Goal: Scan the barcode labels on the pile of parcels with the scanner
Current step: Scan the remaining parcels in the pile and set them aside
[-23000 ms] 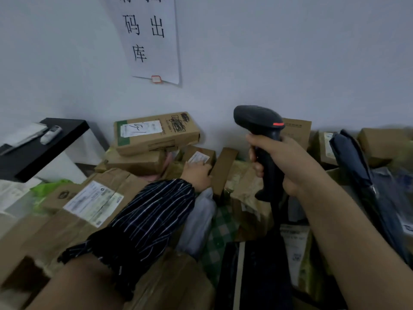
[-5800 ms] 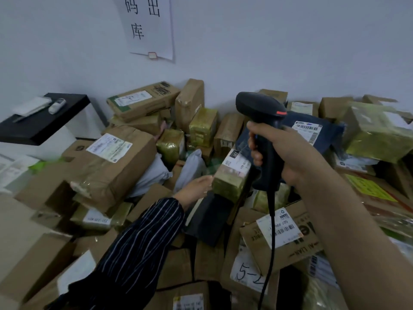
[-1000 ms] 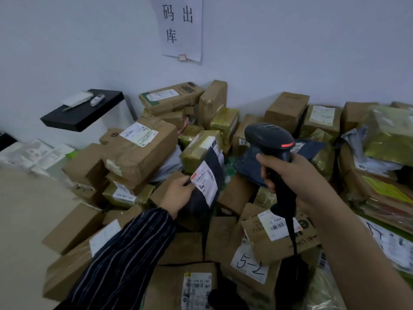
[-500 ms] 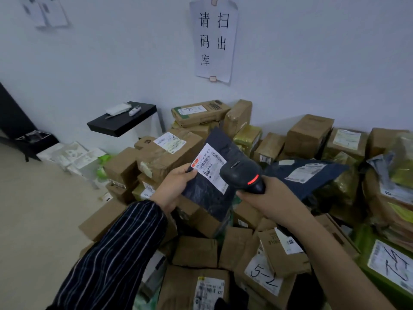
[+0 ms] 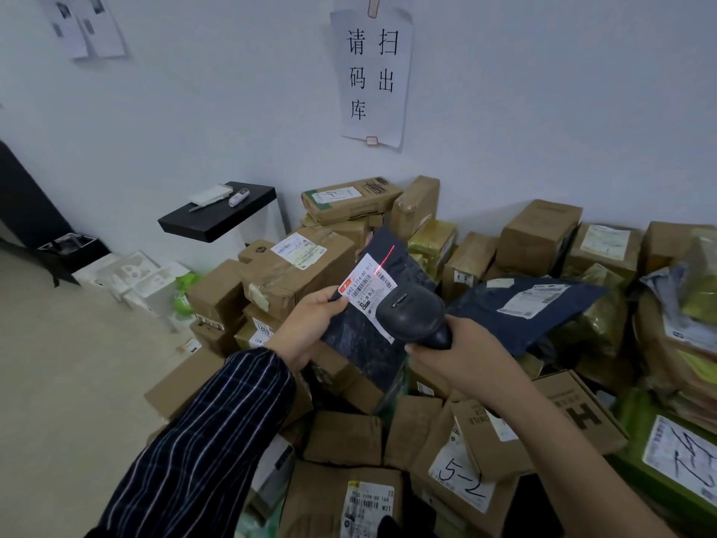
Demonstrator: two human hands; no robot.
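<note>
— What is the left hand doing?

— It holds a dark mailer bag up over the pile of parcels. The thumb lies on the bag's front at its left edge, touching the corner of the white label. The other fingers are curled behind the bag, out of sight. A striped sleeve covers that forearm.

— And the right hand?

— It is wrapped round the handle of the black scanner, fingers closed on the grip. The forearm is bare and comes in from the near right.

— Where does the scanner sit against the bag?

— Just in front of it, covering the label's lower right part, with its head pointing away from the camera at the label. A thin red scan line runs slantwise across the label's upper right corner and onto the dark plastic beyond it.

— Can the trigger finger be seen?

— No, the scanner body hides it.

— What lies round about?

— Brown boxes are heaped against the far wall and spread toward the near edge. Another dark mailer lies on the pile just right of the scanner. Near the bottom sits a box with "5-2" written on its label. To the far left a black shelf juts from the wall, and a paper sign is taped above the pile.
</note>
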